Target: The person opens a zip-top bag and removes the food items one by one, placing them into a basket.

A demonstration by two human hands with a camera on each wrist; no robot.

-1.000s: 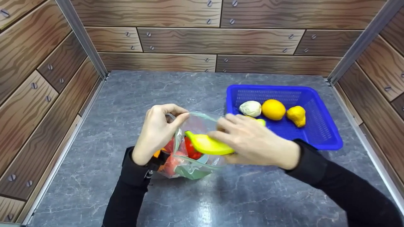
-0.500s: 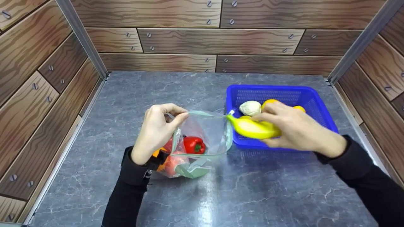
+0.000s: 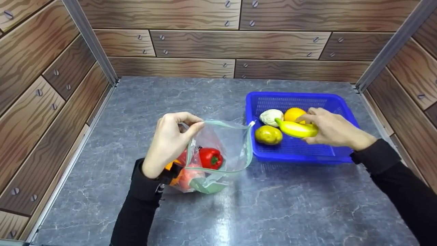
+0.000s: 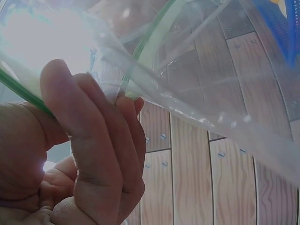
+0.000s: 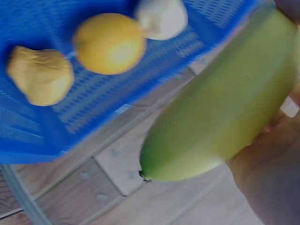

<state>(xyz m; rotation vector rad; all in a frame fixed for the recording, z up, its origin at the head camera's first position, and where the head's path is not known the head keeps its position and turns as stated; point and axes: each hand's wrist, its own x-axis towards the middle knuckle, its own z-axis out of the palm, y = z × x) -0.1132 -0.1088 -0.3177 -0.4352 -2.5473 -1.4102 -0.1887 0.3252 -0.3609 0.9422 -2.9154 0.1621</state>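
Observation:
In the head view my left hand [image 3: 172, 140] pinches the green-edged mouth of a clear zip bag [image 3: 239, 147], which gapes toward the right. A red bell pepper [image 3: 210, 158] shows inside it, with red and orange produce and something pale green partly covered by the plastic. The left wrist view has my fingers [image 4: 89, 126] at the bag's edge. Over the blue basket [image 3: 297, 158], my right hand [image 3: 333, 130] grips a yellow banana [image 3: 297, 130], its stem pointing left. The right wrist view shows the banana's greenish end [image 5: 159, 161] beside the basket.
Inside the basket lie a yellow-green oval fruit [image 3: 268, 135], a whitish wrinkled piece [image 3: 272, 117] and an orange-yellow round fruit [image 3: 293, 114]. The right wrist view also shows a lumpy yellow piece [image 5: 41, 75] there. Wood-patterned walls [image 3: 198, 44] enclose the grey tabletop [image 3: 290, 205].
My right hand has carried the banana from the bag's mouth rightward and back over the basket. The bag's opening now shows the pepper uncovered. My left hand has stayed put.

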